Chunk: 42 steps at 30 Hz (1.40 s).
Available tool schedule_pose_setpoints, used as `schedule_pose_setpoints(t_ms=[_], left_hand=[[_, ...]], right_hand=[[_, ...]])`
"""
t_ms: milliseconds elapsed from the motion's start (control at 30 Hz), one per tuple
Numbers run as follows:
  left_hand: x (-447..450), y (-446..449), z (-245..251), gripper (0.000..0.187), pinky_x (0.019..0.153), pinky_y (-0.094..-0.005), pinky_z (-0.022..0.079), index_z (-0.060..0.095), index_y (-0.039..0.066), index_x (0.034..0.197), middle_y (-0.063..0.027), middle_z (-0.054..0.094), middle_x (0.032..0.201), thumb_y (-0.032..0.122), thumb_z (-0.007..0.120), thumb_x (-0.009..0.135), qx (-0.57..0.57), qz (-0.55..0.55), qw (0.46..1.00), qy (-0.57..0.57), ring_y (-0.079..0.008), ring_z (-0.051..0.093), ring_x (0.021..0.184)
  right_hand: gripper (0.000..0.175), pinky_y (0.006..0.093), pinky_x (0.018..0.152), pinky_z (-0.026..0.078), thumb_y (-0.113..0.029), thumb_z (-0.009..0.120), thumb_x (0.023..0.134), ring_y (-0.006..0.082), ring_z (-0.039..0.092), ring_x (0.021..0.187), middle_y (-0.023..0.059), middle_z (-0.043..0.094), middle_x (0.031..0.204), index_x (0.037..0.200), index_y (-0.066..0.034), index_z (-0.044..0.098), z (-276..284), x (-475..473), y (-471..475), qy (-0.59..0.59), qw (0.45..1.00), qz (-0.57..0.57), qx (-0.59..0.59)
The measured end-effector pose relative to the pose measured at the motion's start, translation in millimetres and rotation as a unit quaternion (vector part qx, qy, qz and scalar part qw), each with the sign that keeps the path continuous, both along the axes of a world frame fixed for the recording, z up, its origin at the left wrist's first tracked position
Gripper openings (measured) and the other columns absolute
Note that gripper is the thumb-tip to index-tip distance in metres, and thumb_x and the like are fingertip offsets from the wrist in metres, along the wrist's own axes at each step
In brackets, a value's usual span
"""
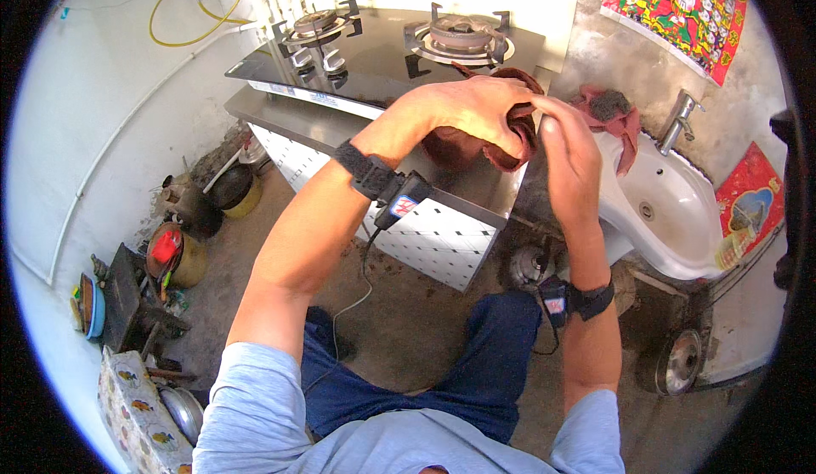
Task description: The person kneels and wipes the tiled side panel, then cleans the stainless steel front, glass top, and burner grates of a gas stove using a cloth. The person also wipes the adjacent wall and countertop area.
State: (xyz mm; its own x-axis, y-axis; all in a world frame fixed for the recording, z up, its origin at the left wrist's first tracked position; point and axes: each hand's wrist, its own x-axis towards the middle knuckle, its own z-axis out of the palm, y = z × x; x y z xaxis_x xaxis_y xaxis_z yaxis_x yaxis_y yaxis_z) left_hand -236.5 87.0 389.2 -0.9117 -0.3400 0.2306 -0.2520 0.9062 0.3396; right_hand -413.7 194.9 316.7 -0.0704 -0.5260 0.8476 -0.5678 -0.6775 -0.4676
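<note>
A dark reddish-brown cloth (454, 149) is bunched over the right front corner of the counter. My left hand (475, 110) grips it, thumb towards me and fingers curled over the far side. My right hand (572, 155) is raised at the cloth's right edge, its fingertips meeting those of the left. Whether the right fingers pinch any fabric is hidden. Behind the cloth lies a black glass gas cooktop (376, 59) with a left burner (315, 24) and a larger right burner (462, 39). Two silver knobs (333, 61) stand near its left front.
To the right is a white washbasin (676, 235) with a chrome faucet (679, 120). A pink cloth (628, 133) and a dark scouring pad (609, 105) lie on its rim. Pots (233, 187) line the left wall. A metal-lidded pot (679, 362) sits low at right.
</note>
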Motion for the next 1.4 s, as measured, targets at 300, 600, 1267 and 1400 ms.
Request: schedule_pose_setpoints(t_ms=[300,600,1267,1400], left_hand=[[117.9,-28.4,-5.5,0.058,0.115,-0.0401,0.046,0.061,0.003,0.147,-0.0105,0.069,0.142,0.038,0.071,0.102,0.207,0.179,0.947,0.167,-0.0245,0.063,0.130],[139.1,-47.7,-45.4,0.052,0.111,-0.0450,0.049,0.065,0.005,0.138,-0.0155,0.062,0.149,0.045,0.050,0.109,-0.146,0.313,0.936,0.062,-0.0373,0.058,0.134],[130.1,-29.4,-41.9,0.044,0.114,-0.0410,0.046,0.065,0.004,0.139,-0.0148,0.061,0.151,0.028,0.049,0.107,-0.165,0.335,0.925,0.078,-0.0336,0.058,0.138],[128.2,-30.1,-42.7,0.040,0.109,-0.0412,0.051,0.070,0.003,0.132,-0.0143,0.067,0.142,0.028,0.055,0.104,-0.191,0.330,0.919,0.102,-0.0325,0.063,0.131]], right_hand=[[0.033,0.0481,0.099,0.055,-0.033,0.064,0.102,0.0374,0.065,0.115,0.0158,0.069,0.124,0.120,-0.0080,0.075,28.0,40.9,-28.9,0.280,0.954,-0.104,0.024],[0.026,0.0502,0.096,0.056,-0.029,0.070,0.096,0.0380,0.065,0.113,0.0165,0.072,0.113,0.104,-0.0051,0.073,37.1,-0.9,-64.8,0.288,0.944,-0.145,0.074],[0.028,0.0555,0.086,0.058,-0.022,0.054,0.101,0.0462,0.072,0.096,0.0224,0.076,0.107,0.115,-0.0094,0.074,33.3,-107.2,-264.9,0.397,0.887,-0.193,0.135],[0.028,0.0547,0.086,0.059,-0.022,0.053,0.100,0.0446,0.073,0.095,0.0219,0.077,0.104,0.114,-0.0105,0.075,31.6,-115.2,-311.2,0.415,0.877,-0.210,0.119]])
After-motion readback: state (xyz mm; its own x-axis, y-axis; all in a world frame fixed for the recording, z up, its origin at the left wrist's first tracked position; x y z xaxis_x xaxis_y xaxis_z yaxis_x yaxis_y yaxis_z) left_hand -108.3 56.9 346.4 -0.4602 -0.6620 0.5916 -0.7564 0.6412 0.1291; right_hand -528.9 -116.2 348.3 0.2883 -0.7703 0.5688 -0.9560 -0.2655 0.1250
